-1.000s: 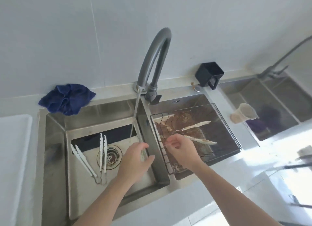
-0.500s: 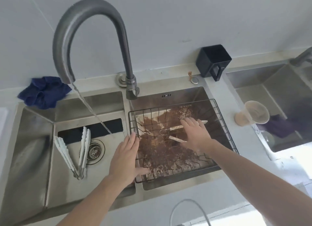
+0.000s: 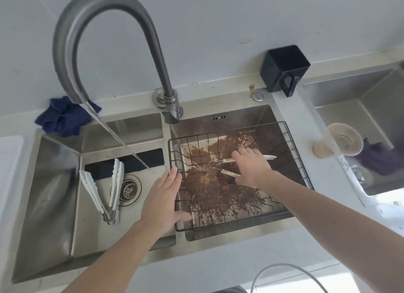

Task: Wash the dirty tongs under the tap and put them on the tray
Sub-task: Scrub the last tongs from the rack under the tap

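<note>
In the right basin, head view: dirty tongs (image 3: 227,167) lie in the wire rack (image 3: 290,144) over brown residue. Right hand (image 3: 251,168) reaches down over them, fingers closing around the arms; firm grasp cannot be confirmed. Left hand (image 3: 162,202) is flat and open, holding nothing, on the divider by the rack edge. Tap (image 3: 91,30) runs into the left basin, where clean tongs (image 3: 102,190) lie.

Risks: greasy arms may slip; tips may snag the rack wires on lifting; residue may drip across the divider.

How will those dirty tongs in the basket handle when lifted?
The dirty tongs look thin and light. Their arms are splayed from a wire loop, so they'll likely spring open. Brown grime coats them, so probably slippery. The right hand rests over them.
</note>
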